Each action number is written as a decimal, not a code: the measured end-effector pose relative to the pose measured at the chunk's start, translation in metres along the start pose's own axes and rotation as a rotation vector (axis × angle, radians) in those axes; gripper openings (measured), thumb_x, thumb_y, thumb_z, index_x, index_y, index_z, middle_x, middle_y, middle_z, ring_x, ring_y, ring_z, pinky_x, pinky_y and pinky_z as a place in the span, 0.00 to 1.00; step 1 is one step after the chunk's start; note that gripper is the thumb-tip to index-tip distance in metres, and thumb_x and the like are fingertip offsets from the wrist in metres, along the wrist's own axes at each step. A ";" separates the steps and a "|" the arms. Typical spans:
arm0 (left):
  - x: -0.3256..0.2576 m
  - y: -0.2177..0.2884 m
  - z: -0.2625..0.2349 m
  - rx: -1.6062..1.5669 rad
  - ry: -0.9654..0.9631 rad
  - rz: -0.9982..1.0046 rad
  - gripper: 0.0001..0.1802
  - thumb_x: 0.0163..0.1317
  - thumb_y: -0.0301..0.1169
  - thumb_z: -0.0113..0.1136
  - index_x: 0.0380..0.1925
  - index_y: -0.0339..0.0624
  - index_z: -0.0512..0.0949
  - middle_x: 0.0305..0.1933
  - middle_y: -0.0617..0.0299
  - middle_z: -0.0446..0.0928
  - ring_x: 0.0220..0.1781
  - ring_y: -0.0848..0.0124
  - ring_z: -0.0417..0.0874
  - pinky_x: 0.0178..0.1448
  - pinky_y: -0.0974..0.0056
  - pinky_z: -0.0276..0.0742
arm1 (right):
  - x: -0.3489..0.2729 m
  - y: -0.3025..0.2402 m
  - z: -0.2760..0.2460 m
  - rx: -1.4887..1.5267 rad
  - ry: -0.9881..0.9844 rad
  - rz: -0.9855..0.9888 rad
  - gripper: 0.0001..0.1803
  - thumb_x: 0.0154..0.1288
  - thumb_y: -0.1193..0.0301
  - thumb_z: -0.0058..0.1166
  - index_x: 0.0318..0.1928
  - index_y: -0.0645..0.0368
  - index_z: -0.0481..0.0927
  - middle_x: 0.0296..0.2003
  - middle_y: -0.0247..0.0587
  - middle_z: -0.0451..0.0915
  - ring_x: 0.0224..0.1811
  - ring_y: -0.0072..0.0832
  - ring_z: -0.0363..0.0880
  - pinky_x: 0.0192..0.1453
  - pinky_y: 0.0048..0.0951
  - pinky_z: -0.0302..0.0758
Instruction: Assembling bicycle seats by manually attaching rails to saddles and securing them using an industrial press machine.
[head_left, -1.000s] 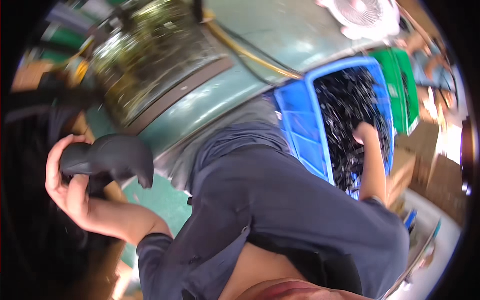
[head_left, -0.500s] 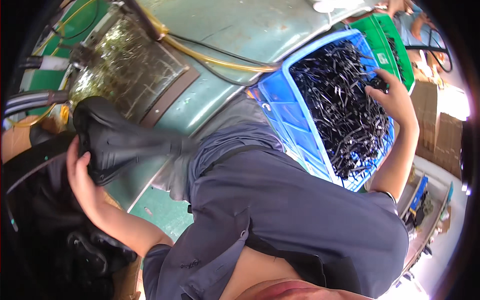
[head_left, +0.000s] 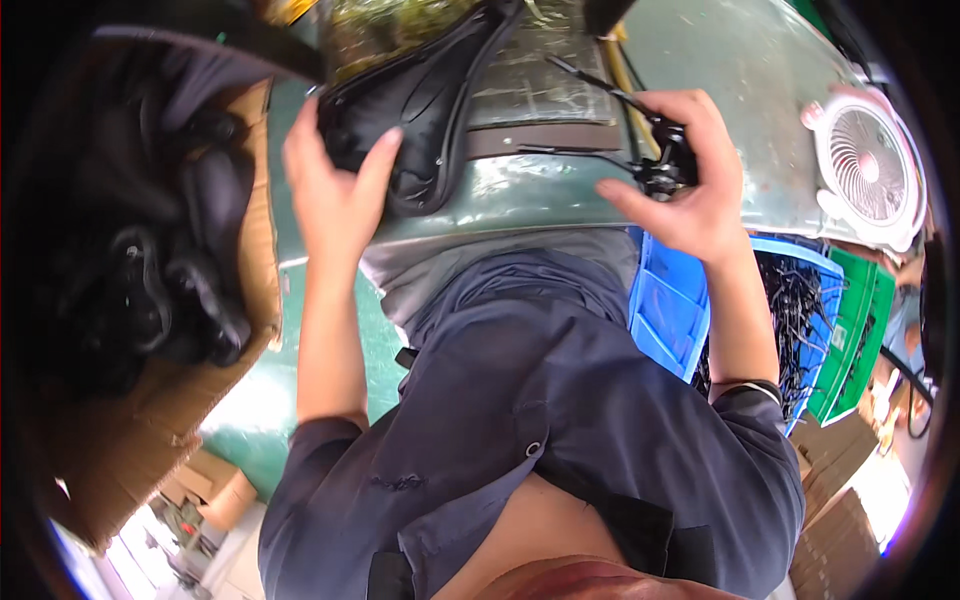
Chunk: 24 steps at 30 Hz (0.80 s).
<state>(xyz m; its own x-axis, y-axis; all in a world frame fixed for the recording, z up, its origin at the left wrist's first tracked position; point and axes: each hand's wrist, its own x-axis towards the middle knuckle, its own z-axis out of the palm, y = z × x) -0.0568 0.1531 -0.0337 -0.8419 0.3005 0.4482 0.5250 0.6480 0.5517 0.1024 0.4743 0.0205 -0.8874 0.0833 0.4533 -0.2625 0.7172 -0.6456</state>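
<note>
My left hand (head_left: 338, 195) grips a black bicycle saddle (head_left: 415, 115) by its wide end, thumb across the near face and the other fingers partly hidden behind. The saddle is tilted, its narrow nose pointing away to the upper right. In my right hand (head_left: 710, 190) is a black metal saddle rail piece (head_left: 660, 170) with a clamp-like part near the palm. Its two thin rods stick out leftward toward the saddle, apart from it. Both hands are above the near edge of the green worktable (head_left: 740, 60).
Beyond the saddle lies a plate (head_left: 540, 85) with a brown front strip. A white fan (head_left: 868, 165) stands at the right. Blue (head_left: 668, 310) and green (head_left: 850, 350) crates of black metal parts are beside my right arm. At left, a cardboard box (head_left: 258, 210) holds several black saddles.
My right hand has come from the blue crate to the table with the rail piece in it. The saddle in my left hand has turned, its nose now pointing away. The view has swung rightward.
</note>
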 end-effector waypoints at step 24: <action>-0.032 -0.002 0.068 -0.706 0.057 -0.003 0.10 0.86 0.26 0.48 0.52 0.32 0.78 0.56 0.46 0.87 0.58 0.63 0.87 0.70 0.60 0.79 | -0.005 -0.018 0.082 -0.009 -0.169 -0.243 0.31 0.46 0.61 0.81 0.54 0.52 0.88 0.41 0.36 0.79 0.28 0.33 0.83 0.31 0.34 0.81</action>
<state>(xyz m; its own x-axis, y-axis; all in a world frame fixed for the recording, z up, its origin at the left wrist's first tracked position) -0.0392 0.1896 -0.0969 -0.8455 0.2502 0.4717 0.4946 0.0342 0.8684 0.0801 0.4039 -0.0207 -0.8496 -0.2077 0.4848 -0.4724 0.7084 -0.5244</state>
